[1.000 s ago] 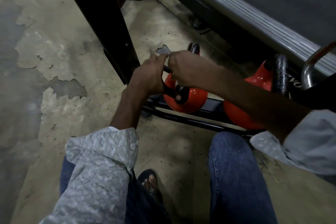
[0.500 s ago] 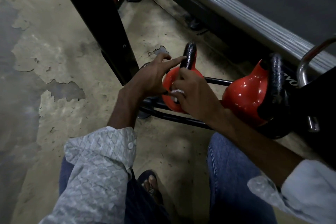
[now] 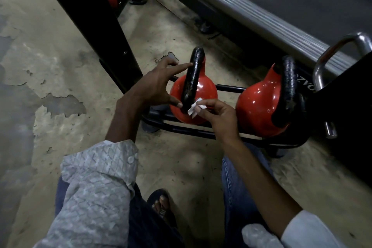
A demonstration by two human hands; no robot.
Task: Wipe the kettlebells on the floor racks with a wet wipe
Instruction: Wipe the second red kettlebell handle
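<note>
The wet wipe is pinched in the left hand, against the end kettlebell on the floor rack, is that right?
No. The head view shows the wet wipe pinched in the right hand, not the left, against the end kettlebell on the floor rack.

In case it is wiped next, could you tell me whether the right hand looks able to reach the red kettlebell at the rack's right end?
Probably yes: the right hand, pinching a white wipe, is just left of that red, black-handled kettlebell, and nothing lies between them; its near face is exposed.
</note>
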